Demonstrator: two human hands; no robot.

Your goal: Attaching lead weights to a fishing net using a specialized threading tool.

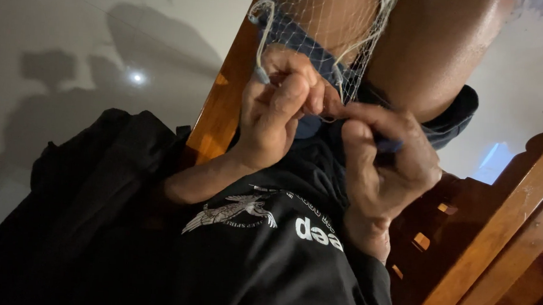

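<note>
Both hands are working the fishing net [324, 28] draped over the knee [431, 50]: left hand [273, 110] pinching a net strand, right hand [385, 162] pinching a blue netting needle [387, 144] just below the knee. A slipping pinch risks tangling the fine mesh.

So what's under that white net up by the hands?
The net is draped over a bare knee and dark blue shorts. The left hand and right hand cover its lower edge.

The net [324, 28] hangs over a knee [431, 50], above both hands' fingers [298, 87].
</note>
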